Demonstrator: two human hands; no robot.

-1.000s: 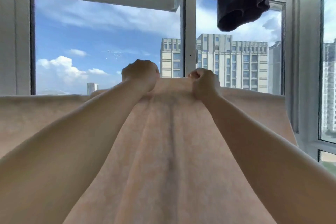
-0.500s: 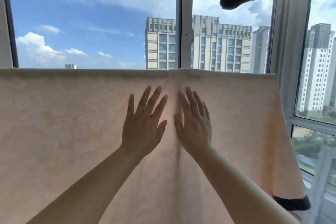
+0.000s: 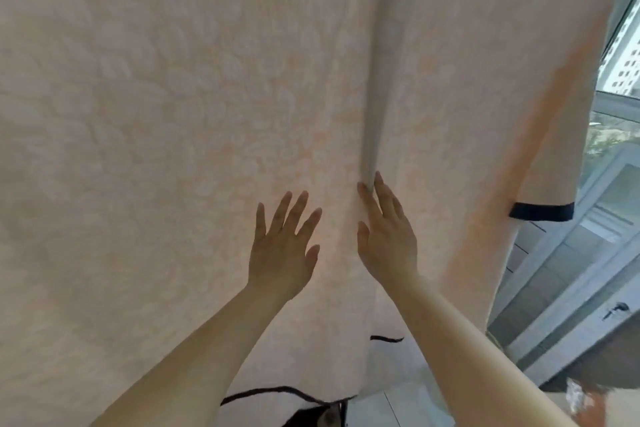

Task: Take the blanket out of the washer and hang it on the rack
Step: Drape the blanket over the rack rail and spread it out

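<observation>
Daylight glows through a window [image 3: 620, 55] at the right edge, where pale tower blocks and greenery show past the frame. Nearly the whole view is filled by the peach blanket [image 3: 173, 114], hanging as a broad sheet with a dark-trimmed corner [image 3: 540, 211] dangling on the right. A vertical fold [image 3: 375, 97] runs down its middle. The left hand [image 3: 282, 246] lies flat against the cloth, fingers [image 3: 298, 208] straight and spread, holding nothing. The right hand [image 3: 388, 239] is also flat with straight fingers [image 3: 381, 187], its tips touching the bottom of the fold.
</observation>
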